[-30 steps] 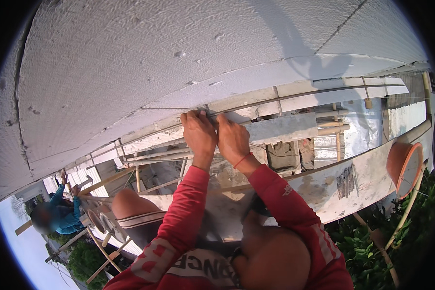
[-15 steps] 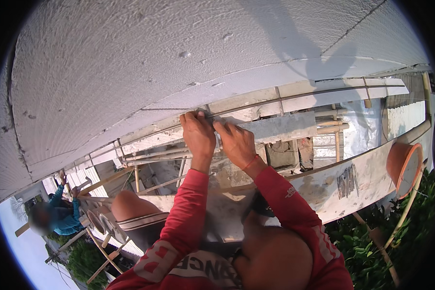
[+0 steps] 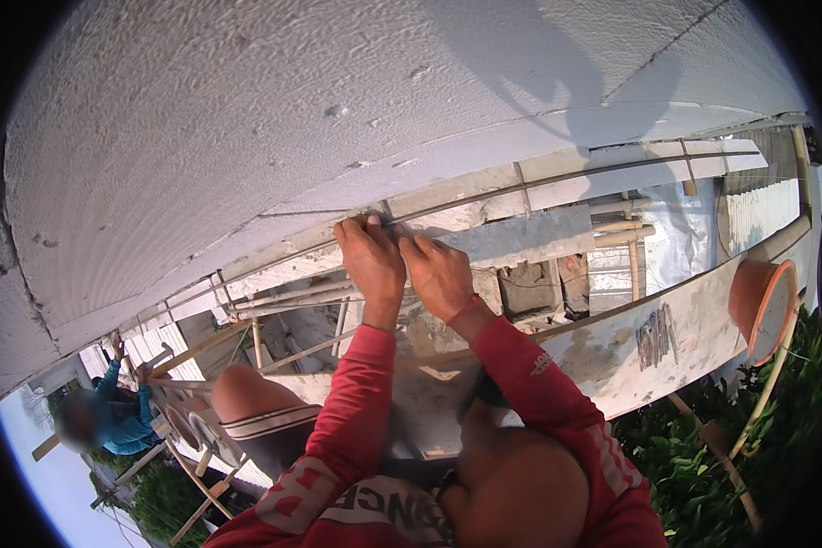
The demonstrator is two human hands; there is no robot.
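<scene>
1. Head view, hands: the left hand and the right hand are raised side by side, nearly touching, against the lower edge of a white textured wall.
2. Head view, work item: a thin steel rod runs along the bottom of the wall, from lower left to upper right, just below a pale plaster strip. Both hands meet it at the same spot, left of the picture's middle.
3. Head view, left grip: the fingers are curled forward with the tips on the rod. Whether they close fully around it cannot be told, since the back of the hand faces the camera.
4. Head view, right grip: the fingers are bent and pressed at the rod beside the left hand. Full closure cannot be told either.
5. Head view, arms: both forearms wear red sleeves and rise from the lower edge.
6. Head view, surroundings: wooden scaffold poles lie below the hands. An orange bucket stands on its side at the right, above green plants.
7. Head view, other person: a co-worker in a teal top is at the lower left, well apart from the hands.
</scene>
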